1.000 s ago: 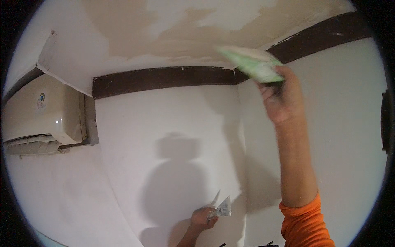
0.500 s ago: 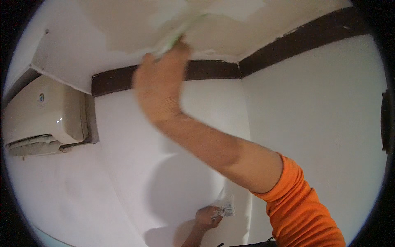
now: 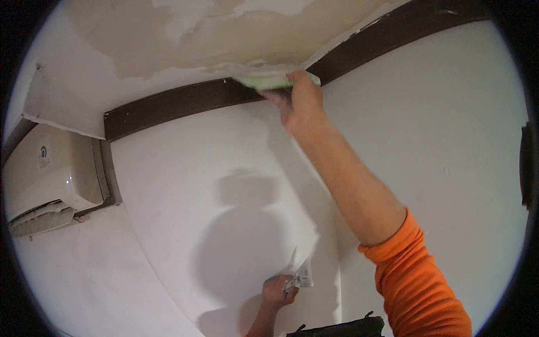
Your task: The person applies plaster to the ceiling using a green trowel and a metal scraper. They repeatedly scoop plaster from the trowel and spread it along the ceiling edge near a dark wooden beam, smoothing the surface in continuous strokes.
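Observation:
My right hand [image 3: 305,104], at the end of an orange-sleeved arm, is raised to the corner where the ceiling meets the wall. It is closed on a wide, pale green putty spreader [image 3: 273,82], blurred at its left end and held along the dark brown trim [image 3: 174,106] at the ceiling's edge. Low in front of the white wall, my left hand [image 3: 276,291] grips a putty knife [image 3: 303,274] smeared with whitish paste. Above, the ceiling [image 3: 236,39] has uneven beige and white patches.
An off-white air conditioner [image 3: 56,168] hangs on the left wall, under a boxed-out piece of ceiling [image 3: 67,109]. A dark object [image 3: 526,165] stands out at the right rim. Something black [image 3: 342,327] shows at the lower edge. Shadows fall on the wall.
My right hand has swung right and slightly down with the spreader, from the middle of the ceiling's edge toward the corner. The view has shifted. My left hand still holds the putty knife, now tilted differently.

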Demonstrator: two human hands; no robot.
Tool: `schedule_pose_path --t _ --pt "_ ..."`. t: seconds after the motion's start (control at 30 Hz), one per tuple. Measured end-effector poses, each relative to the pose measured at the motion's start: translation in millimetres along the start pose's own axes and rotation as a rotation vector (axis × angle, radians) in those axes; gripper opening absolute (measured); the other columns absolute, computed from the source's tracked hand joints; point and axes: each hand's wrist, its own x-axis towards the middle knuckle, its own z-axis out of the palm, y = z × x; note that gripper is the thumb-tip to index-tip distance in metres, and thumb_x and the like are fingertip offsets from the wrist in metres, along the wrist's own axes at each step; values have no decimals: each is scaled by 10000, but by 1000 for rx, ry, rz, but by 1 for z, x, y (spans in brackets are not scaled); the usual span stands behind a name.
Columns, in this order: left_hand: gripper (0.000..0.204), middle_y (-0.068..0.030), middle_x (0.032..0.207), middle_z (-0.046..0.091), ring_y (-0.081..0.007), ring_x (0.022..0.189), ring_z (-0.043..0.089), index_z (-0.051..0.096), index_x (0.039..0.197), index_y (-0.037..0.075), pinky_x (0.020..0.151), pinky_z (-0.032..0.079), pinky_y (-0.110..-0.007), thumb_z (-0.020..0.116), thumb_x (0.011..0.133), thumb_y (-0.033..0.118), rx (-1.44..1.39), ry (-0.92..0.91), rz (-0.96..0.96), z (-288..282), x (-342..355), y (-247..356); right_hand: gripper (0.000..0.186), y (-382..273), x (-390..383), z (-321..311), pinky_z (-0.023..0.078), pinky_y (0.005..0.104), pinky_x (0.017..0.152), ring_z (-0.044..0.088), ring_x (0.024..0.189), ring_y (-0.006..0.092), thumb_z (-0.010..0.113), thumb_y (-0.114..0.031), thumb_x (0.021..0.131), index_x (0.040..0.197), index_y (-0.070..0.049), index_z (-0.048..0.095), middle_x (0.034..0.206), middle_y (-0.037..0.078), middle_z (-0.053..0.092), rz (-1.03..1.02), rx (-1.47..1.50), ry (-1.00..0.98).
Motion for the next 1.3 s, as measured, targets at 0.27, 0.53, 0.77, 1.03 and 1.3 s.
schedule_pose_path --t 0.27,0.53,0.77,1.03,1.3 --pt "287 -110 718 644 -299 613 653 660 910 75 573 542 -399 790 707 229 34 -5 0 -2 -8 -7 412 -84 -29 14 537 453 1049 547 1179 386 466 -88 973 1306 130 359 1334 267 445 -222 -264 -392" --pt "399 -139 817 685 -316 710 690 635 1020 75 660 568 -422 819 689 201 -43 -226 -199 8 -20 -14 416 -3 -22 -11 552 476 982 578 1158 336 471 -70 954 1310 115 362 1289 227 481 -61 -380 91" --pt "380 -142 855 700 -313 751 701 632 1039 59 690 576 -410 808 734 202 -30 -236 -90 3 -14 -17 313 48 -29 60 535 437 870 624 1025 317 518 -73 906 1169 96 509 1090 196 592 -53 -233 15" --pt "342 -134 852 702 -309 762 702 666 1020 65 701 576 -404 787 748 233 54 -217 -73 1 -18 -10 170 112 -104 116 517 344 666 642 826 206 566 -91 880 957 58 591 914 135 647 -224 -329 -119" --pt "318 -132 885 699 -314 796 694 671 1027 77 735 567 -421 778 764 220 -104 -312 -170 -8 1 1 355 71 -72 100 565 420 944 661 978 358 555 -134 918 1180 101 513 1102 199 630 188 127 -197"
